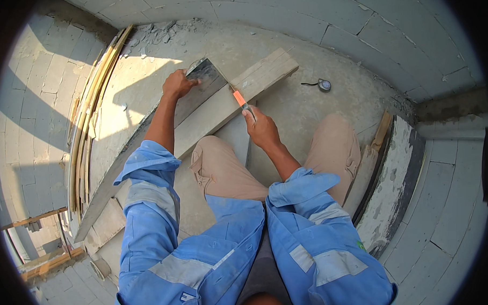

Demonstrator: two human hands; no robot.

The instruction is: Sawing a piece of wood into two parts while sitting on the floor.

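Observation:
My right hand (262, 128) is closed around the orange and grey handle of a hand saw (240, 98). Its thin blade shows nearly edge-on and meets the far end of a wide, dark-faced board (206, 78). Whether the teeth are cutting into the wood cannot be made out. On the board's left edge, close to that end, my left hand (178, 84) grips with the thumb over the top face. A pale, thick plank (265, 72) lies slantwise along the board's right side, its far end reaching beyond the saw.
A small tape measure (324, 85) rests on the concrete floor (288, 111) to the right. Long thin wood strips (89, 120) lean at the left. A stained panel (389, 179) stands on the right by the grey block wall (441, 197). Rubble (165, 34) lies along the far wall.

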